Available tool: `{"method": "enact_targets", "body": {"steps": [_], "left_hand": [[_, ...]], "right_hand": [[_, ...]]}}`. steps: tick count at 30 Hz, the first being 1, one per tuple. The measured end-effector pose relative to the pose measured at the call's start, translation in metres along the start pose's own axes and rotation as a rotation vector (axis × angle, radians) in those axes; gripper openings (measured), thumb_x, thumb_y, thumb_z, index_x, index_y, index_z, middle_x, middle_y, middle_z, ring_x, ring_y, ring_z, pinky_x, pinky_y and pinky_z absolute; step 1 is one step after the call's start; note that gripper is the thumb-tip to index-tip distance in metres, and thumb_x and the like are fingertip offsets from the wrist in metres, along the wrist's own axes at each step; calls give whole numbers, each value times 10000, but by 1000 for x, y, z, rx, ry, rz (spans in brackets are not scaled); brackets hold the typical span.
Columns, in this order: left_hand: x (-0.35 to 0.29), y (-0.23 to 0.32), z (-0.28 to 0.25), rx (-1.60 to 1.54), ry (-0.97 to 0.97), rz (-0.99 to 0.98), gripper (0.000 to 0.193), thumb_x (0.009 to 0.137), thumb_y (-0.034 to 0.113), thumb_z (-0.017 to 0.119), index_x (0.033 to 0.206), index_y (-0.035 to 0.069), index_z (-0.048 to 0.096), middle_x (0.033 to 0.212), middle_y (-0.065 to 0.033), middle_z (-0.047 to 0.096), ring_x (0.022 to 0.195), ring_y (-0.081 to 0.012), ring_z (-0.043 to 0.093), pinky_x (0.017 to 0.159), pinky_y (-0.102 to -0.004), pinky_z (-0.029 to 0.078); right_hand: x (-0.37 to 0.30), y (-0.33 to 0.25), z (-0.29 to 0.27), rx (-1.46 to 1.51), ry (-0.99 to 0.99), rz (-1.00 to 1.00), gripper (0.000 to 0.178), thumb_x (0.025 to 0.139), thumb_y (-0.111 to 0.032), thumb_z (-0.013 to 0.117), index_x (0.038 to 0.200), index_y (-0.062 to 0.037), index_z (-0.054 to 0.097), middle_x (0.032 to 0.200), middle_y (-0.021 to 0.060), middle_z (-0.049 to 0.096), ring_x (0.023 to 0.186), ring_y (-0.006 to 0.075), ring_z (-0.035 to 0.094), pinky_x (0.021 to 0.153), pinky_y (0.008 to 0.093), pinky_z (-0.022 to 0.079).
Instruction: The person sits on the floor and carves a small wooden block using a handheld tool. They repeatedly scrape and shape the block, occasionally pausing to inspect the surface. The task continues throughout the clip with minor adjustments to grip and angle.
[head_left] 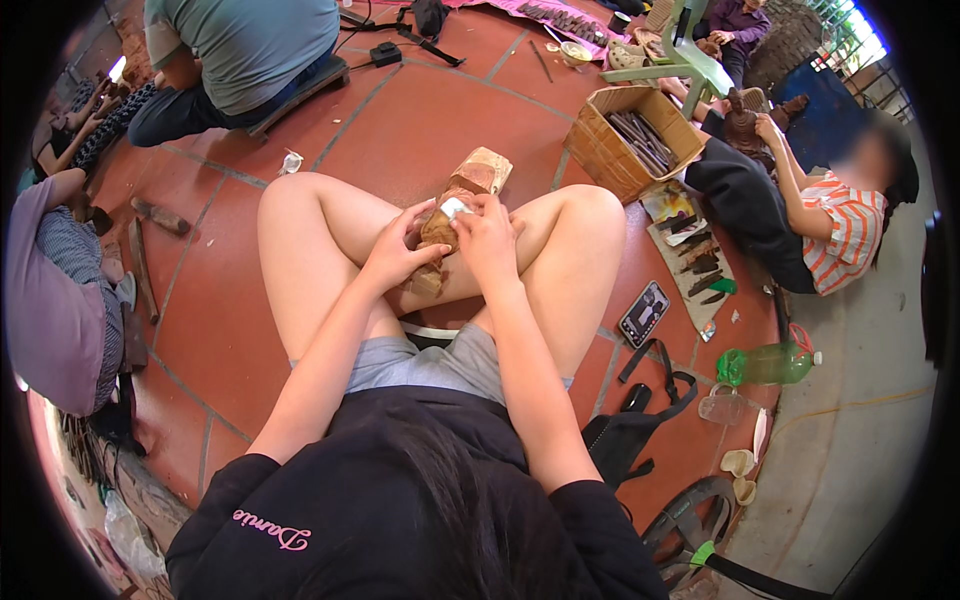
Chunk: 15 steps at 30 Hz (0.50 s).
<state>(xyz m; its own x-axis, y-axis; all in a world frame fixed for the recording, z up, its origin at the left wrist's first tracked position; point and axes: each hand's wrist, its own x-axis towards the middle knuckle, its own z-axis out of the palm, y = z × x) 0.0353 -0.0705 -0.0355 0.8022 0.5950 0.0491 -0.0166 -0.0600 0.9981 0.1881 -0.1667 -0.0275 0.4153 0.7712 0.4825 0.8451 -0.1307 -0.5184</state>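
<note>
A brown wooden carving (438,234) rests over my crossed legs, its pale block-like end (483,171) pointing away from me. My left hand (398,248) is closed around its near left side, thumb lying along the wood. Against its upper face, my right hand (487,238) pinches a small white folded piece (455,208), perhaps cloth or paper; its material cannot be made out. The right fingers partly cover the carving's middle, so its full shape is hidden.
At the right are a cardboard box (612,165) of tools, a cloth with dark tools (700,262), a phone (645,313), a green bottle (768,364), a black bag (625,440) and a fan (690,520). People sit left, ahead and right; wood pieces (142,268) lie left.
</note>
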Motion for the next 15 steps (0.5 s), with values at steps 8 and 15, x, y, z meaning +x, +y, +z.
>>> {"method": "enact_targets", "body": {"steps": [8,15], "left_hand": [[2,-2,0,40,17,21,789,833,111,825,1491,25,398,1406,-149,538,1279,-216,531,1071,-365,435],[3,-4,1,-66,10,61,783,830,115,833,1475,7,404,1286,-163,614,1154,-185,609,952,-337,520]], "right_hand": [[-4,-1,-2,-27,-19,20,101,816,-160,764,905,-123,793,1175,53,625,1073,234,595,951,454,347],[-2,-2,-1,-12,-44,14,111,820,-156,757,921,-129,794,1156,45,623,1087,235,587,956,457,346]]}}
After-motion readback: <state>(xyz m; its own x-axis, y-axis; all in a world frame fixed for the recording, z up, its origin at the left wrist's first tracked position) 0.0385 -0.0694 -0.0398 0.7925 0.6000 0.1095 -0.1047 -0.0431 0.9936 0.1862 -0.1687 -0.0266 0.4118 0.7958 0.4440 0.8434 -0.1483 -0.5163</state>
